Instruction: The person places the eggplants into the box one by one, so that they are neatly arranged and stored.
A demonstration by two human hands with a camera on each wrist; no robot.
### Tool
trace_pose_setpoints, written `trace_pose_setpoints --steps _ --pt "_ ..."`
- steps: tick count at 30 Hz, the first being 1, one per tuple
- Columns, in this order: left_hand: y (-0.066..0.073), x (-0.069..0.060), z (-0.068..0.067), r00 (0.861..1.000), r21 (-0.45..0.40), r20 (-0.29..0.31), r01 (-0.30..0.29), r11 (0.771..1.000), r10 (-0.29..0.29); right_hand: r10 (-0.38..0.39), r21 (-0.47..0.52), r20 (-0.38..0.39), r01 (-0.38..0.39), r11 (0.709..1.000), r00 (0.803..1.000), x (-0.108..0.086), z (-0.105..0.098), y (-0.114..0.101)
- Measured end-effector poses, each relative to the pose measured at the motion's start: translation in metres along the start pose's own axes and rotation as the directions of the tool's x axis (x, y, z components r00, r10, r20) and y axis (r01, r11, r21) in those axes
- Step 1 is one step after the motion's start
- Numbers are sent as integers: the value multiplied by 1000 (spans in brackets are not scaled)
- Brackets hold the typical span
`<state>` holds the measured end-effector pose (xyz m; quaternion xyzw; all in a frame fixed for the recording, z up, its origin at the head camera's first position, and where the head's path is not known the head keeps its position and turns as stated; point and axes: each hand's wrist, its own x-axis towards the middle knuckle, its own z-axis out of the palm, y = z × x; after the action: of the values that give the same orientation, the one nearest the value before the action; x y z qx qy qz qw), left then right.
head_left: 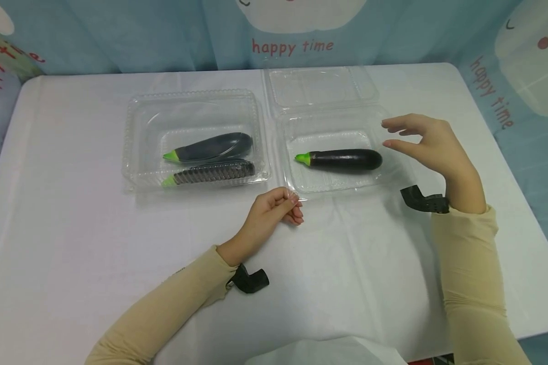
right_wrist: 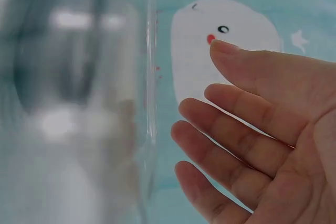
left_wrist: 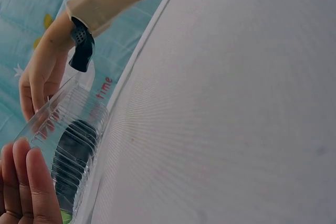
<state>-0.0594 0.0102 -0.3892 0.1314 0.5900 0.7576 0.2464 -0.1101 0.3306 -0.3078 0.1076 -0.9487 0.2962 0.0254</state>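
A clear plastic clamshell box (head_left: 333, 190) lies with its lid (head_left: 321, 88) folded back behind it. One dark eggplant (head_left: 347, 159) with a green stem lies inside. At the box's front left corner, my left hand (head_left: 267, 215) pinches the rim between thumb and fingers. My right hand (head_left: 422, 139) hovers just off the box's right side, fingers spread from the thumb and holding nothing. In the right wrist view, its fingers (right_wrist: 236, 140) are extended beside the blurred clear plastic wall (right_wrist: 149, 103). Through the ribbed side in the left wrist view, the eggplant (left_wrist: 73, 156) shows dark.
To the left stands another clear box (head_left: 141, 126), its lid seemingly closed, with an eggplant (head_left: 219, 147) and a second eggplant (head_left: 214, 172) seen through ribbed plastic. Both boxes sit on a white-covered table (head_left: 73, 243). A blue printed curtain (head_left: 164, 35) hangs behind.
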Motion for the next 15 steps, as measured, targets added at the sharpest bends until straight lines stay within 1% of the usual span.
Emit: trace_pose_setpoints --steps 8,11,15 --pt "0 -1 0 1000 -1 4 0 1000 0 87 -57 28 -85 995 996 4 -16 8" --pt "0 0 0 1000 4 6 -1 1000 1 126 -58 31 -124 991 992 4 -22 11" --pt "1 -1 0 1000 -5 10 8 1000 -8 154 -42 32 -152 987 988 6 -30 18"
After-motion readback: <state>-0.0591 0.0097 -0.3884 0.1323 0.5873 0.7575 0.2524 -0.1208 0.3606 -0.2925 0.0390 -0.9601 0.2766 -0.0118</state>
